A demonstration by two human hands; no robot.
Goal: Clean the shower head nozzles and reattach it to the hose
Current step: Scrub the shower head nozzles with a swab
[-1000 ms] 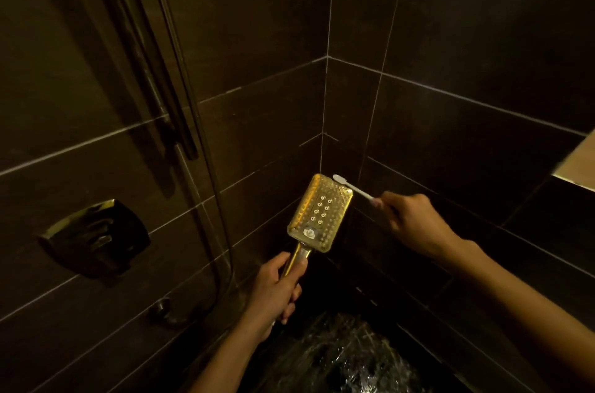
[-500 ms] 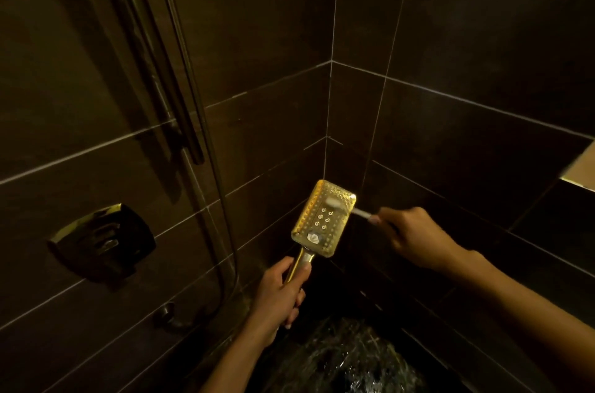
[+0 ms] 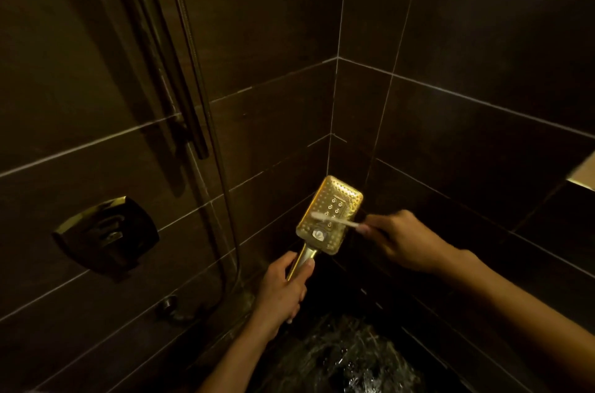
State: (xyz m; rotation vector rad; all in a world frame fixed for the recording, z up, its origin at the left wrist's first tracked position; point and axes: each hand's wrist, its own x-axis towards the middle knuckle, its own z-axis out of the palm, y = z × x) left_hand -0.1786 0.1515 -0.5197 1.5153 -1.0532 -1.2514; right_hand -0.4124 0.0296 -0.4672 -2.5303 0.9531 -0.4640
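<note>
At the far left, on the dark tiled wall (image 3: 58, 48), you have a shiny square control plate (image 3: 106, 231) with a lever on its face. To the right of it a vertical rail (image 3: 154, 48) runs down the wall and ends in a rounded tip, and a thin metal hose (image 3: 190, 48) hangs just beside it. The hose drops down the wall and curves at the bottom toward a small round wall fitting (image 3: 167, 304) low on the tiles. Its other end runs out of the top of the view, so you cannot tell from here whether it is joined to anything. Moving right, your left hand (image 3: 283, 288) comes up from the near edge and is wrapped around the gold handle (image 3: 304, 259). The thumb lies along the handle's right side, and the lower end of the handle is hidden inside the grip. Above that hand the gold shower head (image 3: 335, 196) stands tilted a little to the right in front of the corner where the two walls meet. Its rectangular nozzle face is turned toward you, with a small white button low on it. A white toothbrush (image 3: 336, 220) lies across the lower middle of that face, its head toward the left and blurred. Your right hand (image 3: 404, 241) reaches in from the right and holds the toothbrush by its handle, fingers curled around it just beside the right edge of the shower head. Below both hands the wet floor (image 3: 347, 357) glints darkly. At the far right edge a pale lit ledge (image 3: 584, 173) cuts into the right tiled wall.
</note>
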